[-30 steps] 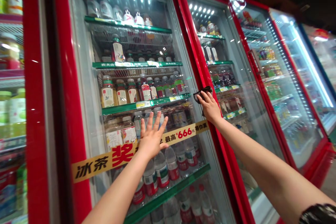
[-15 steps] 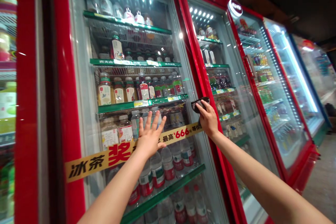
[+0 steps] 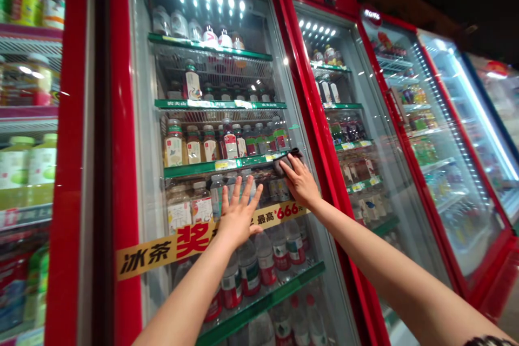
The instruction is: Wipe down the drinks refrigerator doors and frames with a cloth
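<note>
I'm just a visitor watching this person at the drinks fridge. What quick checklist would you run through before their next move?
1. Right hand holding the dark cloth against the glass door: ok.
2. Left hand open with fingers spread: ok.
3. Left hand actually touching the glass: cannot tell.
4. Cloth sitting above the yellow banner, not on it: ok.
5. Bottles upright on the green shelf: ok.
6. Glass free of smears: cannot tell, glare hides it.

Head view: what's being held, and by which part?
The right hand holds a dark cloth by its lower edge, in the fingertips, against the glass door. The left hand holds nothing; it is spread open at the glass.
</note>
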{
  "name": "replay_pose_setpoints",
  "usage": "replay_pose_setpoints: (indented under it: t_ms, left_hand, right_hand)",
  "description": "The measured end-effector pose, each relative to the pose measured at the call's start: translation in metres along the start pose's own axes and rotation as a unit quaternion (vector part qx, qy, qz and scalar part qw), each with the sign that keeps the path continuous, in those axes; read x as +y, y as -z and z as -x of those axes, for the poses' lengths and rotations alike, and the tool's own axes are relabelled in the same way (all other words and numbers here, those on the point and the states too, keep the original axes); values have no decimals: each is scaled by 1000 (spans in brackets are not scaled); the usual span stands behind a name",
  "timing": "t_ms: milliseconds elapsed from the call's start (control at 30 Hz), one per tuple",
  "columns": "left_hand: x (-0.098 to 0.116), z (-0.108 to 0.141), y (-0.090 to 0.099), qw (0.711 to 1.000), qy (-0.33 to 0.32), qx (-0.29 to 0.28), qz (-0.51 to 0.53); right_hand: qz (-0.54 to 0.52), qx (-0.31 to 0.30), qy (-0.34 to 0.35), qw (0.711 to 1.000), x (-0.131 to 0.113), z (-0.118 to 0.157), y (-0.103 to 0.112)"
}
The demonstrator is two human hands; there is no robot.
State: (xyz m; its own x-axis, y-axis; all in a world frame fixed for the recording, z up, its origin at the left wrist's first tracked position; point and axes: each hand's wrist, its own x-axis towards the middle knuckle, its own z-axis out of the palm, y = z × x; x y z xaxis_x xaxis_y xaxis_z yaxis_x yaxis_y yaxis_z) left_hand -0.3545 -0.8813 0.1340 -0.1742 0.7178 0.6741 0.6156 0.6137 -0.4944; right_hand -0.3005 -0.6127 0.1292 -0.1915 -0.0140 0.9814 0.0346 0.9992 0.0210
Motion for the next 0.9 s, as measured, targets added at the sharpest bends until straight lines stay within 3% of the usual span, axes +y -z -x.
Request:
replay_pose_setpoints:
  t_ms: [67, 133, 233, 300, 367, 433, 533, 600, 700, 800, 900]
  left_hand:
    - [0, 0, 1, 1000, 1, -4, 1]
    - [0, 1, 2, 1000, 3, -8, 0]
    - [0, 2, 2, 1000, 0, -6, -4]
    - [0, 3, 1, 1000, -2, 1, -11]
    - [1, 4, 0, 1000, -2, 5, -17]
    - [3, 5, -1, 1000, -2, 5, -19]
    - [6, 6, -2, 1000, 5, 4, -25]
    - [8, 7, -2, 999, 11, 0, -30]
    - [10, 7, -3, 999, 13, -6, -34]
    - [13, 6, -1, 999, 14, -5, -36]
    - [12, 7, 2, 999, 13, -9, -37]
  right_hand:
    - [10, -20, 26, 999, 9, 19, 3]
    - [23, -8, -21, 999, 21, 20, 5]
    - [40, 29, -131, 990, 18, -15, 2]
    - [39, 35, -147, 988, -2, -41, -3]
    - [28, 27, -105, 994, -25, -50, -5]
    - [17, 8, -27, 999, -37, -36, -4]
    - [8, -41, 107, 993, -22, 0, 5]
    - [6, -64, 142, 988, -1, 10, 10]
    - [2, -22, 48, 999, 9, -10, 6]
    - [-7, 43, -59, 997, -22, -40, -7]
    - [-10, 33, -21, 999, -56, -38, -13]
